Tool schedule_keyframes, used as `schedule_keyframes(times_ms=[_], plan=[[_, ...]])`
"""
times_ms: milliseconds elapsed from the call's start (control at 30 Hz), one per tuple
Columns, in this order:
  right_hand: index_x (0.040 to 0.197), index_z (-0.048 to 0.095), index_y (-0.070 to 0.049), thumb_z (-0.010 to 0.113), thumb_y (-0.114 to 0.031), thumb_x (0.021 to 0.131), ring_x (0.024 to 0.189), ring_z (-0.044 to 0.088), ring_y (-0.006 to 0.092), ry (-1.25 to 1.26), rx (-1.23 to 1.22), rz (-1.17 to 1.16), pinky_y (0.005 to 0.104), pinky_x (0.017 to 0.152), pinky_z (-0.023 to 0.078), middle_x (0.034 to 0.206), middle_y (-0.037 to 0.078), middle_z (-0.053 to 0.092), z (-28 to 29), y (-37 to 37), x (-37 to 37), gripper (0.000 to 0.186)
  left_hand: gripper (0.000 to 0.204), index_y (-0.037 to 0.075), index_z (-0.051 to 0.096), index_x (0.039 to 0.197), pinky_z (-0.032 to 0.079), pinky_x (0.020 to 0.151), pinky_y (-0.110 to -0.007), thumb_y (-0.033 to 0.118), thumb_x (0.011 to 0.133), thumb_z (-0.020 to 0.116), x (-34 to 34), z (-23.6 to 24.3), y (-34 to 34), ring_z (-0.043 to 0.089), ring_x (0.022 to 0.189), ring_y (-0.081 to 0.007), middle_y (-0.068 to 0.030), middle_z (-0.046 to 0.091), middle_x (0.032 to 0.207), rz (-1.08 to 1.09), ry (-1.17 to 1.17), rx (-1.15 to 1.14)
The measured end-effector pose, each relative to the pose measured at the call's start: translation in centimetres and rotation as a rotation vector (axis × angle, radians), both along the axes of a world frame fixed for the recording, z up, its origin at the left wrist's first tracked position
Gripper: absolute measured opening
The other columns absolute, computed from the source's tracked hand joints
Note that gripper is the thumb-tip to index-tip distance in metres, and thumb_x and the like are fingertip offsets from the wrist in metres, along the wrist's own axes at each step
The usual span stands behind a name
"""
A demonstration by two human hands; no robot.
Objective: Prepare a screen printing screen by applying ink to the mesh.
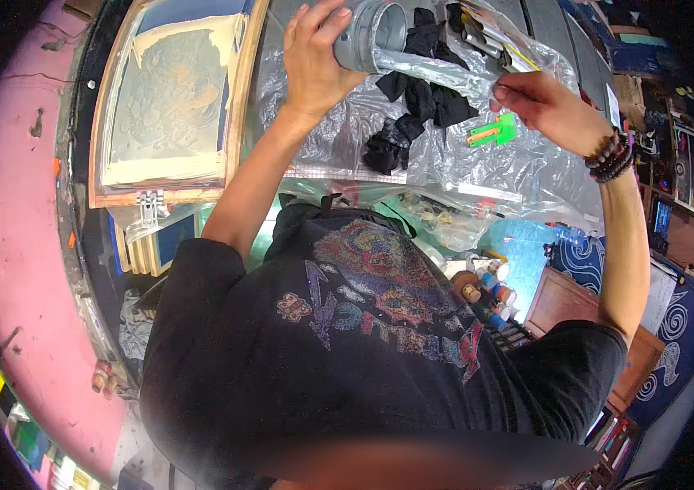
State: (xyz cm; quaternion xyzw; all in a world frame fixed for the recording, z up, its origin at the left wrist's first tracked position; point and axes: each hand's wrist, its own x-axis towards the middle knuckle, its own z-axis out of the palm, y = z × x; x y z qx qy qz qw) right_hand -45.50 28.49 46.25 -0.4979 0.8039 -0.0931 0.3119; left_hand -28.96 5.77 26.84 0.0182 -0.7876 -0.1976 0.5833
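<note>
At the top of the view, my left hand grips a grey plastic jar, tilted with its mouth to the right. My right hand pinches the end of a long, flat, paint-smeared stick or spatula, whose other end is at the jar's mouth. Crumpled black rags lie on the plastic-covered table below the jar. A bright green plastic tool with an orange part rests just below my right hand.
At left lies a wooden-framed screen with grey-cream smears, clamped along its front edge. Rolled sheets sit at the back. Small bottles stand below the table, beside wooden boards. A pink strip runs along the far left.
</note>
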Motion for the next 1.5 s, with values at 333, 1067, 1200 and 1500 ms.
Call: schedule_keyframes(times_ms=[333, 1067, 1200, 1500], plan=[[0.104, 0.072, -0.002, 0.056, -0.034, 0.102, 0.055, 0.044, 0.0067, -0.242, 0.274, -0.219, 0.0278, 0.052, 0.038, 0.068, -0.002, 0.054, 0.5, -0.9, 0.1, 0.035, 0.060, 0.006, 0.049, 0.132, 0.046, 0.098, -0.049, 0.036, 0.086, 0.073, -0.1, 0.2, 0.2, 0.061, 0.114, -0.0337, -0.0177, 0.060, 0.127, 0.173, 0.149, -0.096], [0.079, 0.071, -0.005, 0.065, -0.022, 0.086, 0.071, 0.069, 0.0352, 1.125, -0.373, 0.419, 0.0451, 0.065, 0.055, 0.072, 0.017, 0.068, 7.7, -7.2, 2.4, 0.020, 0.099, -0.001, 0.043, 0.129, 0.051, 0.093, -0.040, 0.030, 0.051, 0.097, -0.2, 2.7, 2.1, 0.063, 0.109, -0.0319, -0.0173, 0.058, 0.121, -0.116, -0.227, 0.371], [0.078, 0.071, -0.006, 0.067, -0.020, 0.083, 0.070, 0.069, 0.0346, 1.194, -0.416, 0.551, 0.0441, 0.063, 0.055, 0.072, 0.016, 0.068, 8.4, -8.0, 2.6, 0.015, 0.100, -0.001, 0.043, 0.128, 0.052, 0.091, -0.041, 0.031, 0.051, 0.097, -0.4, 2.8, 1.2, 0.064, 0.108, -0.0322, -0.0180, 0.059, 0.118, -0.112, -0.278, 0.324], [0.076, 0.065, -0.008, 0.070, -0.011, 0.078, 0.062, 0.068, 0.0252, 1.133, -0.663, 0.942, 0.0361, 0.053, 0.053, 0.066, 0.010, 0.065, 8.5, -8.2, 1.4, 0.006, 0.096, -0.002, 0.042, 0.128, 0.049, 0.095, -0.037, 0.026, 0.054, 0.097, 0.4, 3.1, 1.1, 0.058, 0.110, -0.0251, -0.0155, 0.055, 0.119, -0.165, -0.363, 0.405]])
